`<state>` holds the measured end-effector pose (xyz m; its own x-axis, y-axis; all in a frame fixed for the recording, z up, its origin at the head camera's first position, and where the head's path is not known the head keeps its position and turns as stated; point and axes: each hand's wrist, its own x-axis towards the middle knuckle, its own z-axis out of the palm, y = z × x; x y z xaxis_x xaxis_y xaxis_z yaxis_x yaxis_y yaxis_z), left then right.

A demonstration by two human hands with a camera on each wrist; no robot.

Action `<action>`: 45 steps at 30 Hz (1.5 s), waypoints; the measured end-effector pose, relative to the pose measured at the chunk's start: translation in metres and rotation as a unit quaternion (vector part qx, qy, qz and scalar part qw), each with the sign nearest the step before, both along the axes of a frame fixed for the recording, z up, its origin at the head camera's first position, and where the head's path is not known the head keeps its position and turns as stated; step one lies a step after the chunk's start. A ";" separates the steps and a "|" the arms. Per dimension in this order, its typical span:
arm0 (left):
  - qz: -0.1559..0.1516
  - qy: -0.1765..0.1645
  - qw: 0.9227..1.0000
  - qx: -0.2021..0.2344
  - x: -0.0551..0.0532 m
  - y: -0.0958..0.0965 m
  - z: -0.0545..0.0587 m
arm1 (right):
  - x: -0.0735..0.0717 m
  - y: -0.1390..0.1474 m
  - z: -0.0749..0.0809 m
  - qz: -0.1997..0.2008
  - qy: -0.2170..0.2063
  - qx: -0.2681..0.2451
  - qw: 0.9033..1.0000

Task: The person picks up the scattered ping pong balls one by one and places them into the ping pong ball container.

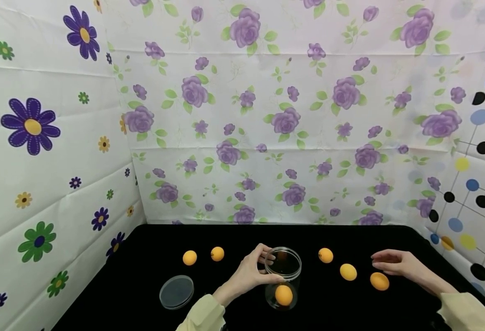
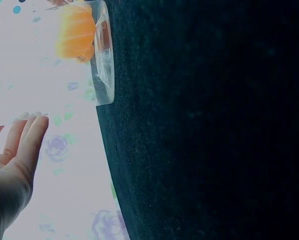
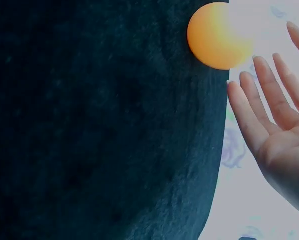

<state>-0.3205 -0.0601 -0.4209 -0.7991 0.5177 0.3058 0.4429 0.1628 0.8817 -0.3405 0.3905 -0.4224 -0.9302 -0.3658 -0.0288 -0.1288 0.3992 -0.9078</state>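
My left hand (image 1: 252,271) holds a clear plastic jar (image 1: 295,275) at its upper part, thumb across the front and fingers around the left and back. Inside the upright jar, low down, sits an orange ping-pong ball (image 1: 283,295). The left wrist view shows the ball (image 2: 75,32) through the jar wall, close over the black tabletop. Holding nothing, my right hand (image 1: 397,263) hovers with extended fingers just beyond another orange ball (image 1: 379,281). In the right wrist view the fingers spread apart beside that ball (image 3: 214,37).
Two more balls, one yellow-orange (image 1: 348,272) and one with a dark print (image 1: 325,255), lie right of the jar. Left of it are two balls, a left one (image 1: 190,258) and a right one (image 1: 217,253). A round translucent lid (image 1: 176,292) lies at front left. Patterned curtains (image 1: 234,115) enclose the table.
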 end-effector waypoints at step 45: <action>0.000 -0.002 1.000 0.007 -0.002 0.000 -0.004 | 0.002 0.006 -0.016 0.153 0.019 -0.013 0.988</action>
